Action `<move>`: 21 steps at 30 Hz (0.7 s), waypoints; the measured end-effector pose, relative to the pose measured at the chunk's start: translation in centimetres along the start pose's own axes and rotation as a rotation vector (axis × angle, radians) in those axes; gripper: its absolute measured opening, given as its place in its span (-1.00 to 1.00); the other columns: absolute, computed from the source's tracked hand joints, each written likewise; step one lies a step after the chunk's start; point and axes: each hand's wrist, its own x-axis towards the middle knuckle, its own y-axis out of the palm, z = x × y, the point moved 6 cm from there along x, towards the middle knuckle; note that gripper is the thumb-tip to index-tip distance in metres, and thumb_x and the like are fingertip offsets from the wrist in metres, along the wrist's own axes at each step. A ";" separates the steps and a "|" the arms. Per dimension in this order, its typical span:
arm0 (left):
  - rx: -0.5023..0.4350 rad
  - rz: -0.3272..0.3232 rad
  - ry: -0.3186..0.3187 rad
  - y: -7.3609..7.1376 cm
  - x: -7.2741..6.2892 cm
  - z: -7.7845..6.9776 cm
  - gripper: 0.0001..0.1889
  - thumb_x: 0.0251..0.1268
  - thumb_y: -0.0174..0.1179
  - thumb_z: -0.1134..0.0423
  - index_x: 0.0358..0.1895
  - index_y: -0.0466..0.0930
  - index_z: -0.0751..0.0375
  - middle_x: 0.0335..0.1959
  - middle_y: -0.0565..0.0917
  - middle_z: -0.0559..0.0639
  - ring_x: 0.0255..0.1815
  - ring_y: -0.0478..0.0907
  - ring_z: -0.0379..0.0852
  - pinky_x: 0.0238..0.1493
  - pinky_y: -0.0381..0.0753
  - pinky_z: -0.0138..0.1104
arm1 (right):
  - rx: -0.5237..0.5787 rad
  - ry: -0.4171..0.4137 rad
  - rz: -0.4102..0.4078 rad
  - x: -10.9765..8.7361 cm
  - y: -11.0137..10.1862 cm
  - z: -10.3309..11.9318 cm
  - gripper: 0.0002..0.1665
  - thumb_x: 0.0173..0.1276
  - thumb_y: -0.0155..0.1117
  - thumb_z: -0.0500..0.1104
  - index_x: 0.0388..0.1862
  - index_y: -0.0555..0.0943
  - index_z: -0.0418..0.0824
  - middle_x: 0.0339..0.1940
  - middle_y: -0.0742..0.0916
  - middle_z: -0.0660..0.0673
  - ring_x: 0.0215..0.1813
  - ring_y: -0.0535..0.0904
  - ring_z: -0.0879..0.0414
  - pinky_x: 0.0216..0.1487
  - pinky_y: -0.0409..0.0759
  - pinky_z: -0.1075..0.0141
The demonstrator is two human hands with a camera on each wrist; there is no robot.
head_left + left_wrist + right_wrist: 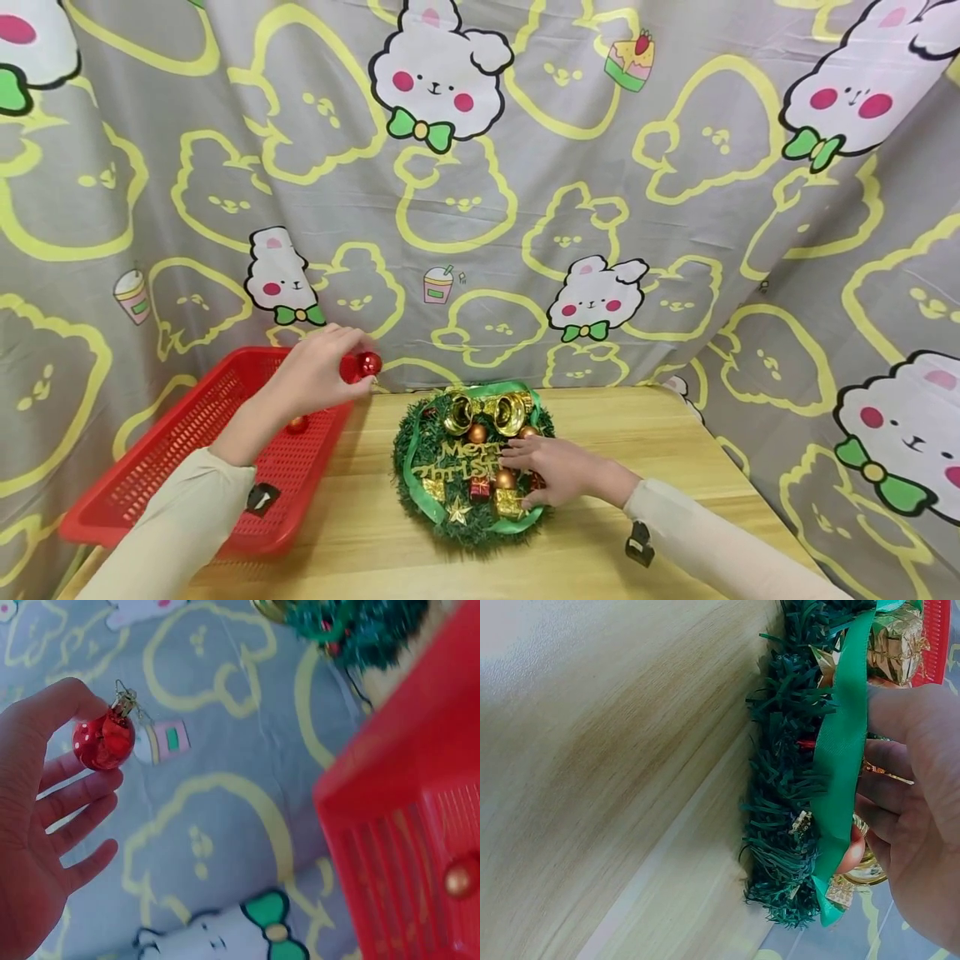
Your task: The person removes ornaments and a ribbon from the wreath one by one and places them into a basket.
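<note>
My left hand pinches a shiny red Christmas ball between thumb and index finger, above the far right corner of a red plastic basket. The ball's gold cap and wire hook point up in the left wrist view, and its other fingers spread below. A green tinsel wreath lies on the table to the right. My right hand rests on the wreath's right side with fingers extended, over its gold lettering and a gold gift box. Green ribbon winds around the tinsel.
Inside the basket lies another small ball. Two gold bells top the wreath, and a gold star sits low on it. A grey curtain with rabbit prints hangs right behind the wooden table.
</note>
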 end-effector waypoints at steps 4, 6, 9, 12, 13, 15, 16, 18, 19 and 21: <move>0.009 0.009 -0.076 -0.3 -0.4 2.4 -0.65 0.01 0.48 0.17 -0.13 0.63 0.16 -0.27 0.69 -0.02 -0.20 0.55 -0.04 -0.16 0.54 -0.11 | -0.012 -0.017 -0.021 -0.1 0.1 0.0 -0.14 0.34 0.34 0.25 0.48 0.45 -0.16 0.47 0.55 -0.11 0.55 0.37 -0.16 0.51 0.32 -0.08; 0.013 0.005 -0.106 -0.4 -0.7 3.5 -0.68 0.03 0.46 0.17 -0.15 0.62 0.16 -0.28 0.68 -0.02 -0.21 0.54 -0.04 -0.18 0.53 -0.12 | -0.016 -0.024 -0.027 -0.1 0.1 0.0 -0.14 0.34 0.34 0.25 0.48 0.45 -0.17 0.47 0.56 -0.11 0.54 0.38 -0.16 0.51 0.33 -0.09; 0.020 -0.015 -0.137 -0.4 -1.1 5.0 -0.69 0.03 0.46 0.17 -0.17 0.60 0.16 -0.30 0.65 -0.01 -0.22 0.54 -0.02 -0.21 0.53 -0.13 | -0.009 -0.016 -0.017 -0.1 0.1 0.0 -0.14 0.34 0.34 0.25 0.49 0.45 -0.15 0.48 0.55 -0.10 0.55 0.37 -0.15 0.51 0.33 -0.07; 0.018 -0.032 -0.172 -0.4 -1.5 6.4 -0.68 0.03 0.47 0.19 -0.16 0.61 0.17 -0.30 0.62 0.01 -0.23 0.53 0.02 -0.24 0.53 -0.12 | 0.001 -0.005 -0.004 -0.1 0.1 0.0 -0.14 0.35 0.34 0.24 0.50 0.43 -0.14 0.49 0.54 -0.09 0.57 0.35 -0.13 0.53 0.31 -0.06; 0.019 -0.037 -0.187 -0.4 -1.7 6.9 -0.68 0.04 0.47 0.19 -0.15 0.61 0.17 -0.29 0.62 0.01 -0.22 0.53 0.03 -0.24 0.54 -0.11 | 0.002 -0.005 -0.005 -0.1 0.1 0.0 -0.15 0.35 0.34 0.24 0.50 0.43 -0.14 0.49 0.54 -0.09 0.57 0.35 -0.13 0.53 0.32 -0.06; 0.017 -0.045 -0.216 -0.3 -2.1 7.8 -0.68 0.05 0.46 0.20 -0.14 0.60 0.18 -0.29 0.61 0.04 -0.22 0.53 0.04 -0.24 0.54 -0.09 | -0.001 -0.010 -0.013 -0.1 0.1 0.0 -0.15 0.35 0.34 0.24 0.49 0.44 -0.14 0.48 0.54 -0.10 0.56 0.36 -0.14 0.51 0.33 -0.07; 0.015 -0.045 -0.237 -0.2 -2.3 8.3 -0.68 0.06 0.46 0.20 -0.14 0.60 0.19 -0.28 0.62 0.04 -0.20 0.53 0.04 -0.23 0.54 -0.08 | -0.002 -0.015 -0.018 -0.1 0.1 0.0 -0.15 0.35 0.34 0.24 0.49 0.44 -0.15 0.48 0.55 -0.10 0.55 0.37 -0.15 0.51 0.34 -0.07; 0.011 -0.045 -0.275 0.0 -2.8 9.2 -0.68 0.08 0.44 0.21 -0.12 0.59 0.20 -0.26 0.63 0.07 -0.18 0.52 0.05 -0.22 0.54 -0.06 | -0.003 -0.023 -0.029 -0.2 0.0 0.0 -0.15 0.34 0.34 0.24 0.49 0.45 -0.16 0.47 0.55 -0.12 0.54 0.39 -0.17 0.49 0.35 -0.09; 0.009 -0.042 -0.294 0.1 -3.2 9.7 -0.68 0.09 0.43 0.21 -0.12 0.59 0.21 -0.25 0.63 0.09 -0.16 0.52 0.07 -0.21 0.54 -0.05 | -0.002 -0.026 -0.032 -0.2 0.0 0.0 -0.14 0.34 0.34 0.24 0.49 0.45 -0.17 0.47 0.55 -0.13 0.54 0.39 -0.17 0.49 0.36 -0.10; 0.002 -0.030 -0.330 0.4 -3.8 10.5 -0.67 0.11 0.42 0.21 -0.09 0.59 0.23 -0.22 0.63 0.13 -0.13 0.50 0.10 -0.20 0.54 -0.02 | 0.002 -0.023 -0.030 -0.2 0.0 0.0 -0.14 0.34 0.34 0.25 0.49 0.44 -0.16 0.48 0.55 -0.13 0.54 0.38 -0.17 0.49 0.35 -0.09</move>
